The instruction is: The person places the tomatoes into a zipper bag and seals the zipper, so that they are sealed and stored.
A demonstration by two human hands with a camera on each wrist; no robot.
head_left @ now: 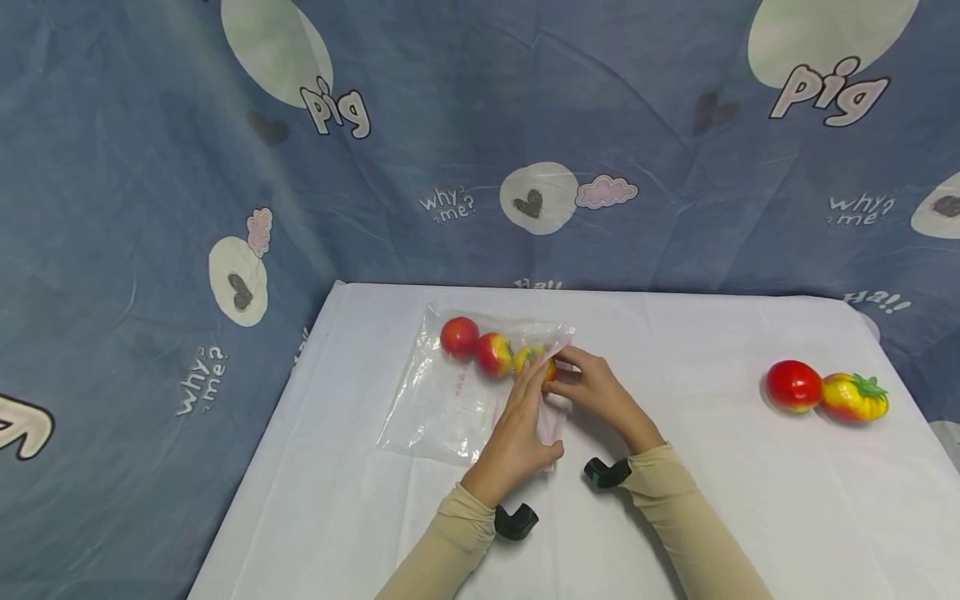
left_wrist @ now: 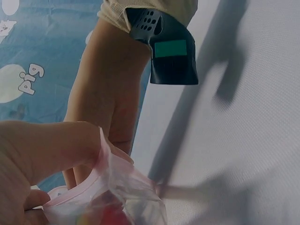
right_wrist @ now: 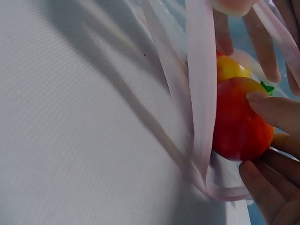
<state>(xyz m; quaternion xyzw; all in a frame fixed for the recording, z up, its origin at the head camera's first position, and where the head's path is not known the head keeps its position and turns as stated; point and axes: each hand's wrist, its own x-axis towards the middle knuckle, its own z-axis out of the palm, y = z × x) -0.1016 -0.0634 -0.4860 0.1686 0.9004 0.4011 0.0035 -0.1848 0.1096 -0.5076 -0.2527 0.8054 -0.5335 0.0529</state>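
A clear zip bag (head_left: 435, 417) with a pink-edged mouth lies on the white table. Inside show a red toy fruit (head_left: 459, 338) and a red-and-yellow one (head_left: 492, 356). My right hand (head_left: 603, 400) grips a red-and-yellow toy fruit with a green leafy top (right_wrist: 239, 122) at the bag's mouth, thumb on one side and fingers on the other. My left hand (head_left: 517, 429) lies along the mouth, its fingers straight and thumb apart, touching the pink edge (right_wrist: 201, 79). In the left wrist view the bag partly hides the fruit.
To the right on the table sit a red toy fruit (head_left: 793, 386) and a yellow-and-red one with green leaves (head_left: 855, 397), side by side. A patterned blue cloth (head_left: 465, 125) hangs behind and to the left. Dark wrist mounts (head_left: 517, 522) stick out below both wrists.
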